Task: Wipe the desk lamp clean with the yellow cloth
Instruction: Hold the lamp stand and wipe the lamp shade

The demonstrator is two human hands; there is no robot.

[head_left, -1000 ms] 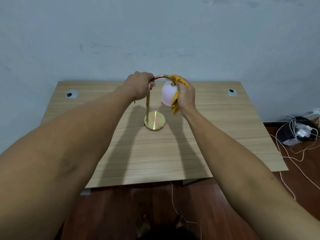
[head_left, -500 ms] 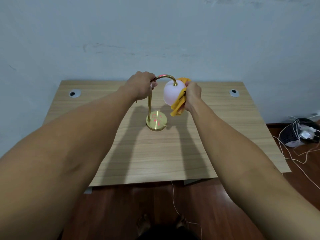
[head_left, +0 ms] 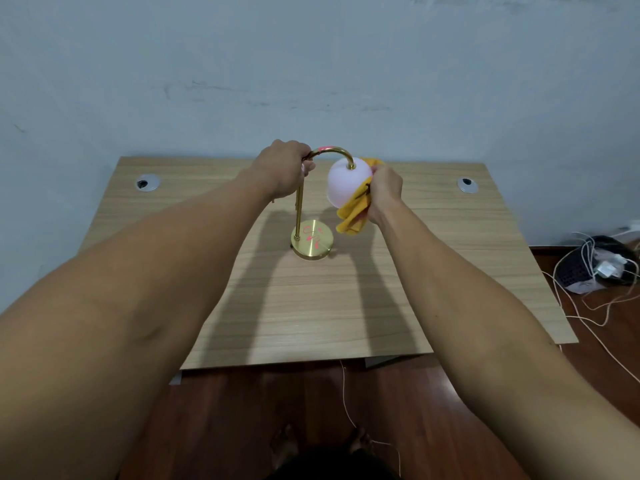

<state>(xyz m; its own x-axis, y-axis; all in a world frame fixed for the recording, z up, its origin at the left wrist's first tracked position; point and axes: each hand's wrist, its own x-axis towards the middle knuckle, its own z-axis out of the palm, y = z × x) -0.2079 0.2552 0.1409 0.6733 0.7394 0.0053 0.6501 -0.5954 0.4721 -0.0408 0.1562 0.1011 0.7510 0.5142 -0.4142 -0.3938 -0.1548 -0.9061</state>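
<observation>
A small brass desk lamp stands near the middle of the wooden desk (head_left: 311, 313), with a round gold base (head_left: 312, 239), a thin upright stem and a curved neck (head_left: 332, 152). Its pale pink shade (head_left: 346, 183) hangs from the neck on the right. My left hand (head_left: 284, 172) grips the top of the stem where the curve begins. My right hand (head_left: 384, 192) holds the yellow cloth (head_left: 355, 213) pressed against the shade's right side; the cloth's loose end hangs below the shade.
Two round cable grommets (head_left: 147, 182) (head_left: 467, 185) sit at the desk's back corners. The wall rises straight behind the desk. A tangle of cables and a dark basket (head_left: 595, 265) lie on the floor to the right. A thin cord (head_left: 344, 393) trails below the desk's front edge.
My right hand with the cloth has slid from the top of the shade near the neck down its right side. The left hand keeps its grip on the stem.
</observation>
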